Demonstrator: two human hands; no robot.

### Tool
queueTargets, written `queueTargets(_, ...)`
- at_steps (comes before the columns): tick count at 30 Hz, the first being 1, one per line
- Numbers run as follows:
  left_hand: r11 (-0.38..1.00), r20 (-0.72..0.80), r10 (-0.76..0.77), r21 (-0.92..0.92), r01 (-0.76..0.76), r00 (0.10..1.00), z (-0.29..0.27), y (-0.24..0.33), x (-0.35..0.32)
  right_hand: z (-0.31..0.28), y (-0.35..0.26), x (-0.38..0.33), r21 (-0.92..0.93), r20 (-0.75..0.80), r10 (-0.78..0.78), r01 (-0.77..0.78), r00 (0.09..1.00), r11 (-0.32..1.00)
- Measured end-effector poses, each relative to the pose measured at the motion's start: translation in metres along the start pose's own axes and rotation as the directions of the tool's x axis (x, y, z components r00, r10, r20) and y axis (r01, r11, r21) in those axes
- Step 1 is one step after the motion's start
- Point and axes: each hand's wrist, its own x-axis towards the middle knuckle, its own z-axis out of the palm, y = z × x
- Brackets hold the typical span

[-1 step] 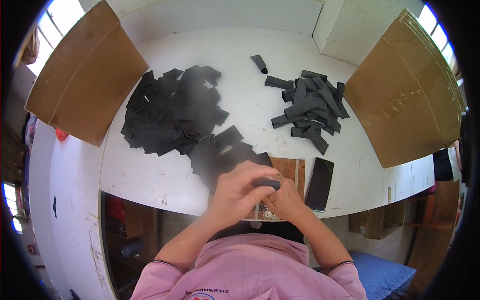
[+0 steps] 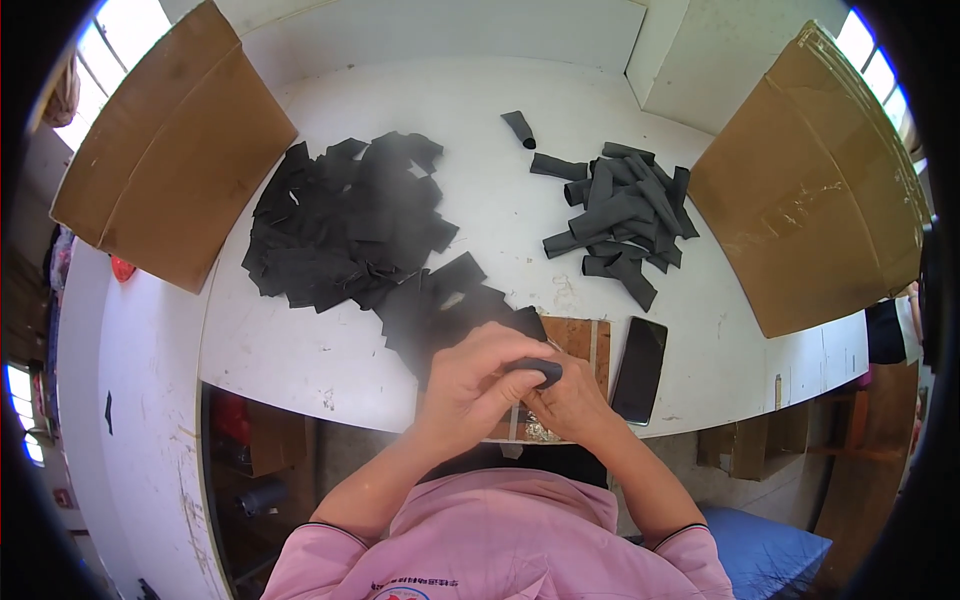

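Above the table's front edge, my left hand (image 2: 470, 382) curls around a small dark fabric tube (image 2: 541, 371), its thumb pressing along the side. My right hand (image 2: 575, 400) meets it from the other side, fingers closed against the same tube. Most of the tube is hidden by the fingers; only a rounded end shows. Just beyond my hands lie flat dark fabric pieces (image 2: 455, 310), running into a large loose heap of dark fabric (image 2: 340, 220) at the left. At the right is a pile of dark fabric tubes (image 2: 620, 210), with a single tube (image 2: 518, 129) apart behind it.
A brown board (image 2: 580, 338) lies partly under my hands, with a black phone (image 2: 640, 370) to its right. Large cardboard boxes stand at the left (image 2: 170, 150) and right (image 2: 815, 190) of the white table (image 2: 490, 230). A blue item (image 2: 765, 550) is below, at right.
The tube's visible end has tilted and shifted slightly between my fingers. Both hands stay in the same place, and the piles are unchanged.
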Motion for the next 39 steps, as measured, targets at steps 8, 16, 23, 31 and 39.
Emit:
queueTargets(8,0.647,-0.201,-0.220,-0.762,-0.011,0.955,-0.011,-0.003,-0.007,-0.026,-0.019,0.013,-0.053,-0.007,-0.085,0.084,0.996,0.995)
queueTargets(16,0.770,-0.093,-0.137,-0.637,0.047,0.986,-0.017,-0.018,-0.014,-0.016,-0.011,0.009,-0.119,0.011,-0.150,0.150,0.989,0.981)
queueTargets(23,0.894,-0.158,-0.100,-0.448,0.019,0.982,-0.016,-0.014,-0.011,-0.007,-0.011,0.012,-0.143,0.044,-0.073,0.078,0.996,0.987)
queueTargets(31,0.992,0.002,-0.008,-0.123,0.008,1.000,-0.025,0.005,0.003,-0.022,-0.015,0.017,-0.009,0.087,-0.038,0.039,0.996,0.999)
queueTargets(39,0.938,0.001,0.248,0.251,-0.241,0.969,-0.022,-0.001,-0.001,-0.007,-0.005,0.013,0.041,0.020,-0.106,0.105,0.994,0.994)
